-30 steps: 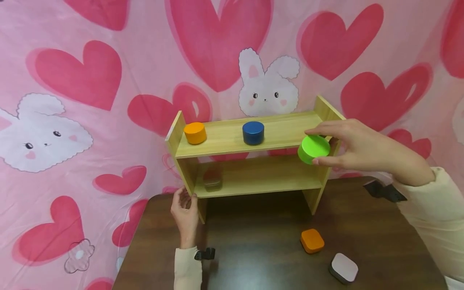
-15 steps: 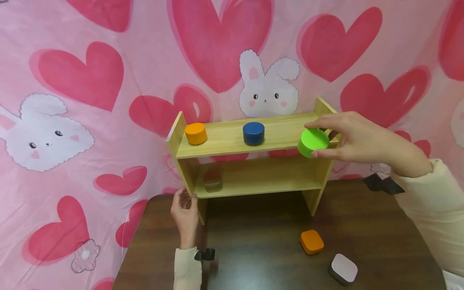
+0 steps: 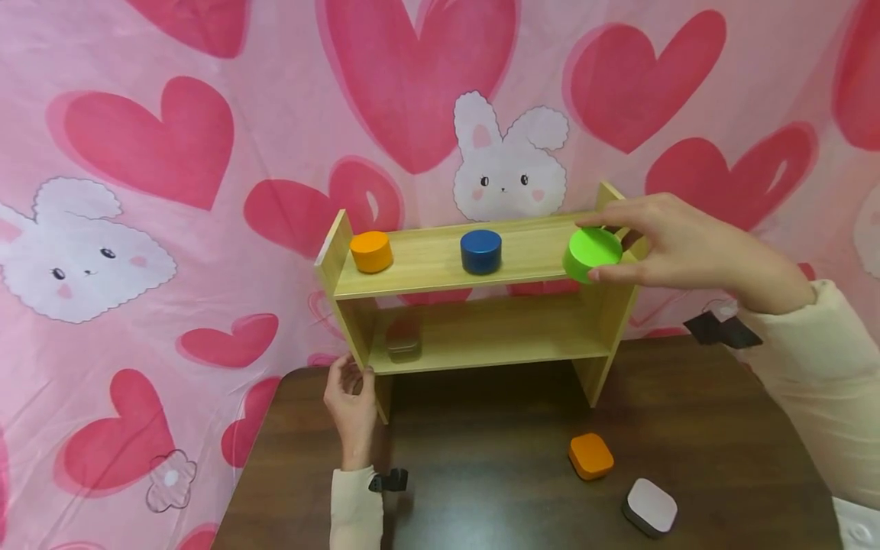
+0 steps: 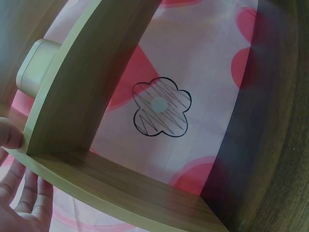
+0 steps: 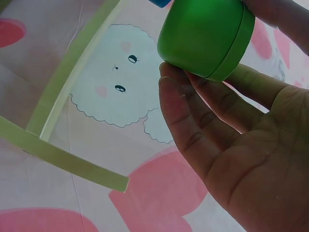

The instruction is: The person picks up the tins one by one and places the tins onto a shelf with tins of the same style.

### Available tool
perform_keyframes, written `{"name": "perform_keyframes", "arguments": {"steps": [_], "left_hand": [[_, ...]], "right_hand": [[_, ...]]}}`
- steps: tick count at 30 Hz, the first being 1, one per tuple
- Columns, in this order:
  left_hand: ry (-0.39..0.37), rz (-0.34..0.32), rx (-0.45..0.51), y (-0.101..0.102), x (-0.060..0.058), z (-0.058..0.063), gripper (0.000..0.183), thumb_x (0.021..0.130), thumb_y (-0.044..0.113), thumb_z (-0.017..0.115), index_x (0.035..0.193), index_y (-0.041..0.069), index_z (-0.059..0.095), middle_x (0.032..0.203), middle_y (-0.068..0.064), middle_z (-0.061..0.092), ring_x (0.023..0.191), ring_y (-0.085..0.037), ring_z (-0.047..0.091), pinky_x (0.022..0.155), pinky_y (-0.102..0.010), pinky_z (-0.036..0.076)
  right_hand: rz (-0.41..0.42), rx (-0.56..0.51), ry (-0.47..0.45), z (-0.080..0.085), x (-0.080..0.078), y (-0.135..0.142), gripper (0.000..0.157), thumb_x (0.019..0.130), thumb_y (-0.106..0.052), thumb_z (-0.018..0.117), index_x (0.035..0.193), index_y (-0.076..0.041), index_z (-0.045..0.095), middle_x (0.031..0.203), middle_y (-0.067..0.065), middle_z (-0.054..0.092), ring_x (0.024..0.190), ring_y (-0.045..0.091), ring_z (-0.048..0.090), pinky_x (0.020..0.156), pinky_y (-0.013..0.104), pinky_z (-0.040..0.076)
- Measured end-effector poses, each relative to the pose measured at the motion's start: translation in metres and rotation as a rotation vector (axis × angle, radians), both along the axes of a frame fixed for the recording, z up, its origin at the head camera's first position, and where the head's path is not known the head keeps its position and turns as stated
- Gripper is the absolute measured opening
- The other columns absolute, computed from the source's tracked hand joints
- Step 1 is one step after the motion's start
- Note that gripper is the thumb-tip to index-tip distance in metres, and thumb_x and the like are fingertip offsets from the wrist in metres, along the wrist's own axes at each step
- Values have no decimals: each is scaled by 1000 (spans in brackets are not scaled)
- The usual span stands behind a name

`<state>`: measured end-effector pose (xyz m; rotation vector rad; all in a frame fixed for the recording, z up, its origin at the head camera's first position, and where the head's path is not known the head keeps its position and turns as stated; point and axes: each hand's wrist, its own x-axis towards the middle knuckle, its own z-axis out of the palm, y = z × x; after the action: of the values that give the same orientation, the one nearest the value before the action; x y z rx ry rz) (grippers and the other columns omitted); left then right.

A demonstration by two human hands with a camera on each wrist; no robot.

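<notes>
My right hand [image 3: 677, 241] pinches a round bright green tin [image 3: 593, 254] between thumb and fingers, at the right end of the shelf's upper board. In the right wrist view the green tin [image 5: 205, 36] appears from below, apart from the wood. My left hand [image 3: 351, 401] holds the lower left side of the wooden shelf [image 3: 481, 360], thumb in front; the left wrist view shows that hand [image 4: 24, 193] at the shelf's corner. On the upper board stand a round orange tin [image 3: 371, 252] at the left and a round blue tin [image 3: 480, 252] near the middle.
A small clear-topped box [image 3: 403, 349] sits on the lower board at left. On the dark table [image 3: 481, 473] lie a square orange tin [image 3: 591, 456] and a pale-lidded square tin [image 3: 650, 507], right of centre. A pink patterned cloth [image 3: 289, 114] hangs behind.
My right hand has raised the green tin from below the upper board's front edge to about the board's level. The left hand stays at the shelf's side.
</notes>
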<state>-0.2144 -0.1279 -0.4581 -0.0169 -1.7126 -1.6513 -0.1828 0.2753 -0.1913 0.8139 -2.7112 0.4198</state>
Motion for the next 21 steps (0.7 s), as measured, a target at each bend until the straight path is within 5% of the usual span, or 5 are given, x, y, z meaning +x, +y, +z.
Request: {"name": "perform_keyframes", "arguments": {"steps": [21], "left_hand": [[3,-5,13,-1,-4,-3,29,88,-15,66,117,-16,64,106,-32,67,93,-12,65,85,-12,55]], "right_hand": [[-30,48,-52,14,-18,-2,61,80,-24,90,135,-10,69,109,4,74,96,23,74,84,45,65]]}}
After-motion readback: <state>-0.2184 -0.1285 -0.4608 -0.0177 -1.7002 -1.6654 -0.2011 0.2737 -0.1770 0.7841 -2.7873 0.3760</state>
